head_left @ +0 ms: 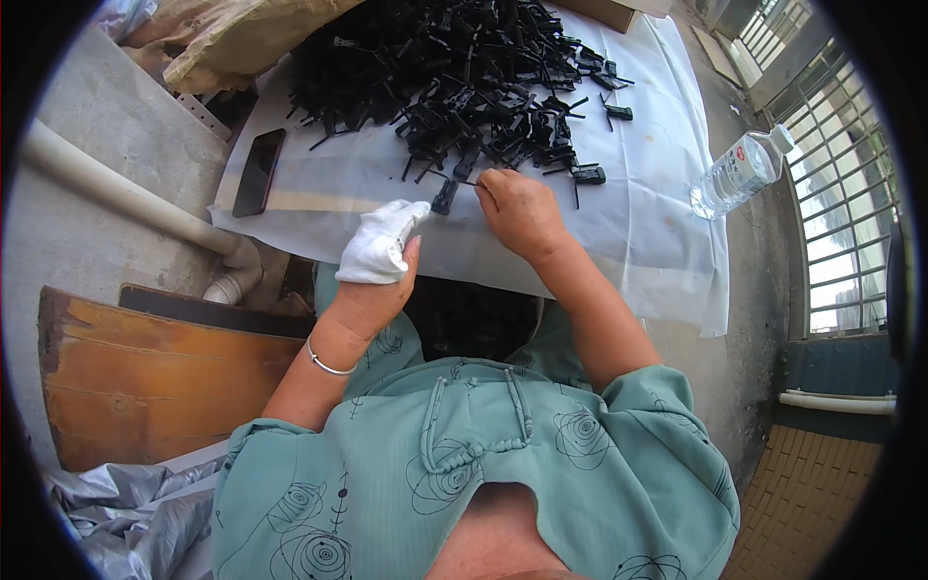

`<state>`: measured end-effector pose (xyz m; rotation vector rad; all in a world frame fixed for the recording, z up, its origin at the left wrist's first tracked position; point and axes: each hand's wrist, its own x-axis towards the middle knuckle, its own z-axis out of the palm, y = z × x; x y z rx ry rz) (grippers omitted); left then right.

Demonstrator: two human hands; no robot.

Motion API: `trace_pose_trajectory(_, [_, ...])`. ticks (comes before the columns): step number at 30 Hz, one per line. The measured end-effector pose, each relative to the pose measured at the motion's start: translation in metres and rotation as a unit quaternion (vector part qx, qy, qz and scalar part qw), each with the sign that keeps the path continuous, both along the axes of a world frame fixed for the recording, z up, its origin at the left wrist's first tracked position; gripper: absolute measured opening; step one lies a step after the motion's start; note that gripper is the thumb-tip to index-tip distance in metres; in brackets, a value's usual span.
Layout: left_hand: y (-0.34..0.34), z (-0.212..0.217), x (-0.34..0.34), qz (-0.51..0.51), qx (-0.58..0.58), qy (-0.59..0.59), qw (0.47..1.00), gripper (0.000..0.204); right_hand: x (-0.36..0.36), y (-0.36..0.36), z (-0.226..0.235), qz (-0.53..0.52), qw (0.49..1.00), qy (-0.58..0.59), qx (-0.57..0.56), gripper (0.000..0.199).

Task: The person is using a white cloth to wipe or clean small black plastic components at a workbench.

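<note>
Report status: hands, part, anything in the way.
Left hand, white-gloved, pinching black clip. Right hand holds thin pin at it. Clip pile just beyond; nothing between.

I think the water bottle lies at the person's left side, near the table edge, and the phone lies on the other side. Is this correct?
Not quite. In the head view the water bottle lies at the person's right, on its side past the table's right edge. The phone is the one at the left, so the two sides are swapped.
</note>
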<state>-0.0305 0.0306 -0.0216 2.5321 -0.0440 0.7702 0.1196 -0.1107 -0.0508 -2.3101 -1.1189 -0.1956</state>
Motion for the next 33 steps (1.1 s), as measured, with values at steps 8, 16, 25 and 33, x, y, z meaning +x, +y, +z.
trace_pose_trajectory(8, [-0.025,0.045,0.009,-0.281,-0.006,0.058,0.958,0.024,-0.021,-0.054,0.042,0.145,0.944,0.292,0.043,0.015])
trace_pose_trajectory(16, [-0.038,0.018,-0.003,-0.178,-0.561,0.205,0.782,0.015,-0.057,-0.063,0.03,0.108,0.909,0.352,0.195,0.014])
trace_pose_trajectory(25, [-0.048,0.005,-0.001,-0.104,-0.644,0.146,0.744,0.018,-0.075,-0.036,0.03,0.192,0.942,-0.085,0.261,0.024])
trace_pose_trajectory(33, [-0.05,0.017,-0.003,-0.123,-0.52,0.127,0.836,0.021,-0.064,-0.04,0.042,0.073,0.915,0.303,0.255,0.016])
